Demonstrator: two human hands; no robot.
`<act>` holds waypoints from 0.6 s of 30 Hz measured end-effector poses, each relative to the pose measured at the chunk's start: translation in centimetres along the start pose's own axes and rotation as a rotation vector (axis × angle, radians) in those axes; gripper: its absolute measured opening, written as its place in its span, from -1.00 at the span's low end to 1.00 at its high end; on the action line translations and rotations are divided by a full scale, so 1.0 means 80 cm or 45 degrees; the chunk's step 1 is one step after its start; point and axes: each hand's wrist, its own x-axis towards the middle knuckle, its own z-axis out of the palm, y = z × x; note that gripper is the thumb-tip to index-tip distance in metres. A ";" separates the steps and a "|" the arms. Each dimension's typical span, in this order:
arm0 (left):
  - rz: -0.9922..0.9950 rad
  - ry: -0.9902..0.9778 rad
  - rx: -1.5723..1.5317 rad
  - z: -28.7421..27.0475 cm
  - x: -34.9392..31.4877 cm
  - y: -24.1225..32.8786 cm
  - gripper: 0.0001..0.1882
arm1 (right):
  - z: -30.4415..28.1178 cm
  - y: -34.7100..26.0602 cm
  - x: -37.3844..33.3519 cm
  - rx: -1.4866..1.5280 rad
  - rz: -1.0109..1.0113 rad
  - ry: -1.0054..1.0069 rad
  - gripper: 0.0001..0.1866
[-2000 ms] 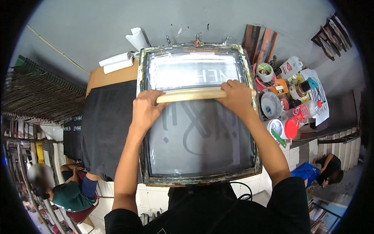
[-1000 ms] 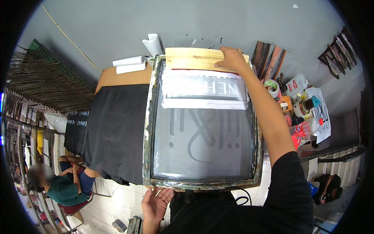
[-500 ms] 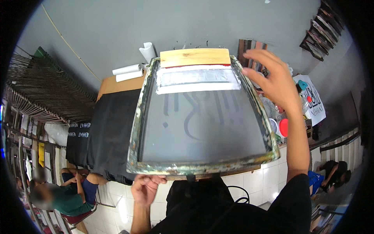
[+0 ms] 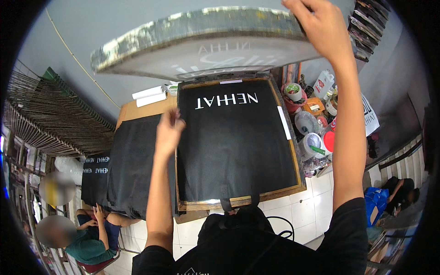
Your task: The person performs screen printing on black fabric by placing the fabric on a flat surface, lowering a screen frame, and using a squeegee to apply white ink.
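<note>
My right hand (image 4: 321, 30) grips the upper right corner of the screen-printing frame (image 4: 192, 27), which is tilted up at the back with its paint-stained edge raised. Its underside mesh shows faint lettering and a curved design. Beneath it, a black fabric bag (image 4: 233, 142) lies flat on the wood-edged printing board (image 4: 238, 201), its handles hanging over the near edge. White printed lettering (image 4: 227, 101) runs across the bag's far part. My left hand (image 4: 169, 130) hovers by the bag's left edge, fingers curled and blurred; whether they touch the bag I cannot tell.
Left of the board lies a stack of black bags (image 4: 137, 160), with more printed ones (image 4: 95, 176) beyond. Ink tubs (image 4: 311, 142) and bottles (image 4: 323, 82) crowd the right side. White paper rolls (image 4: 151, 96) sit at the back. A seated person (image 4: 94, 245) is at left.
The screen frame has swung up from in front of me toward the back, uncovering the printed bag. My right hand has taken hold of its corner; my left hand has moved up beside the bag.
</note>
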 end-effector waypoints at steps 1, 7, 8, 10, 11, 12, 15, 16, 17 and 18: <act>-0.132 0.004 0.413 0.024 -0.009 -0.032 -0.16 | 0.004 0.006 0.017 0.008 -0.031 0.021 -0.50; -0.652 -0.023 0.206 0.018 -0.046 -0.152 -0.17 | 0.013 0.043 0.092 0.039 -0.074 0.093 -0.41; -0.568 0.141 0.308 -0.016 -0.065 -0.182 -0.30 | 0.032 0.041 0.103 0.084 -0.086 0.092 -0.41; -0.493 0.278 0.323 -0.066 -0.083 -0.185 -0.51 | 0.043 0.042 0.117 0.064 -0.091 0.080 -0.42; -0.511 0.257 0.243 -0.086 -0.084 -0.160 -0.59 | 0.041 0.053 0.121 0.024 -0.083 0.077 -0.42; -0.453 0.262 0.164 -0.114 -0.083 -0.173 -0.66 | 0.029 0.063 0.133 0.056 -0.153 0.113 -0.43; -0.527 0.365 0.268 -0.238 -0.113 -0.212 -0.75 | 0.030 0.053 0.137 0.009 -0.039 0.089 -0.44; -0.556 0.355 0.329 -0.288 -0.126 -0.225 -0.73 | 0.035 0.055 0.143 0.108 -0.138 0.090 -0.44; -0.584 0.342 0.390 -0.333 -0.139 -0.235 -0.71 | 0.041 0.057 0.141 0.126 -0.156 0.130 -0.44; -0.588 0.560 0.722 -0.366 -0.157 -0.237 -0.71 | 0.063 0.052 0.127 0.169 -0.164 0.153 -0.44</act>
